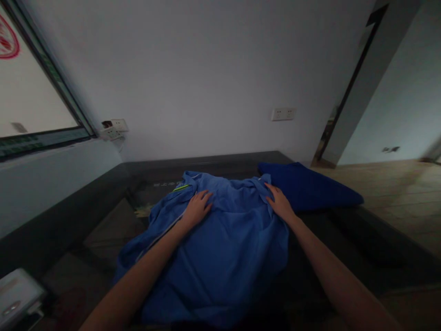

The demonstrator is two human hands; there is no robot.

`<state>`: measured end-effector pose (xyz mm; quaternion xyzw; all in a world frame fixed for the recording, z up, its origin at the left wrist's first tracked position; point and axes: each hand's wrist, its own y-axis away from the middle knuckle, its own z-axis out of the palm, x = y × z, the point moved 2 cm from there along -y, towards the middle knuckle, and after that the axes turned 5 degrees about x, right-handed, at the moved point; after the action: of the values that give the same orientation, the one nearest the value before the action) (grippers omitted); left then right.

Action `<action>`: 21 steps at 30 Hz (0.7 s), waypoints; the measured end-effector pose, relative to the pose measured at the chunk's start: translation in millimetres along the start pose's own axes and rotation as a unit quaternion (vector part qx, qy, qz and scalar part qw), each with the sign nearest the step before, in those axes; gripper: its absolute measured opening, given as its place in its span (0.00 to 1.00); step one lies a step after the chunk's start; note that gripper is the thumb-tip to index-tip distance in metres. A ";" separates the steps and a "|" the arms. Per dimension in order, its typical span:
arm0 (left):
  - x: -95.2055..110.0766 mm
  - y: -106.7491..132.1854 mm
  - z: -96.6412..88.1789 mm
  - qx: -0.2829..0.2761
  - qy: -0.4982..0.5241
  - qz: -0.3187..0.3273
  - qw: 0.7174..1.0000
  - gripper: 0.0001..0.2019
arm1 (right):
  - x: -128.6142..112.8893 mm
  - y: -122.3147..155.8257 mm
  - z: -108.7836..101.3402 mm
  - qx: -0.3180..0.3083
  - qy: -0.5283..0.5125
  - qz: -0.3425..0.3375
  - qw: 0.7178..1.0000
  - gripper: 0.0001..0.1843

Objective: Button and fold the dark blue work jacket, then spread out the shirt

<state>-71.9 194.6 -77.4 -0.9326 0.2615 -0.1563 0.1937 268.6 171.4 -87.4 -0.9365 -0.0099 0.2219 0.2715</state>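
Note:
A light blue garment (220, 248) with a white zip and a small yellow-green mark near its collar lies spread on a dark table (103, 202). My left hand (197, 208) rests flat on its upper middle, fingers stretched out. My right hand (279, 202) lies flat on the garment's upper right edge, fingers spread. Neither hand holds anything; both press on the cloth.
A darker blue folded cloth (306, 186) lies at the table's far right corner. A white device (15, 299) sits at the near left. Wall sockets (283, 114) and a window (31, 105) are behind; wooden floor (396, 193) opens to the right.

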 end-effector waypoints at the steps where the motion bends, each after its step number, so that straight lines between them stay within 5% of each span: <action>1: -5.0 2.0 9.4 0.017 -0.009 0.003 1.000 0.21 | 3.9 3.3 5.1 -0.020 -0.013 -0.003 1.000 0.29; 6: -28.0 11.0 28.0 -0.002 -0.011 0.008 1.000 0.23 | 15.1 -0.4 3.2 -0.022 -0.058 0.031 0.998 0.23; 12: -32.4 12.1 28.3 -0.042 -0.046 -0.033 0.997 0.23 | 20.3 -6.5 -50.7 0.100 -0.240 0.125 0.958 0.17; 18: -27.8 13.8 21.9 -0.020 -0.027 -0.027 0.999 0.16 | 5.0 64.3 -131.4 0.213 -0.391 0.245 0.861 0.22; 21: -24.1 13.7 19.9 -0.016 -0.020 -0.018 0.999 0.14 | 11.7 112.8 -157.3 0.197 -0.364 0.287 0.864 0.22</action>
<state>-89.6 202.6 -105.5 -0.9432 0.2431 -0.1363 0.1808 333.9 -2.4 -31.3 -0.6775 0.2047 0.6126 0.3519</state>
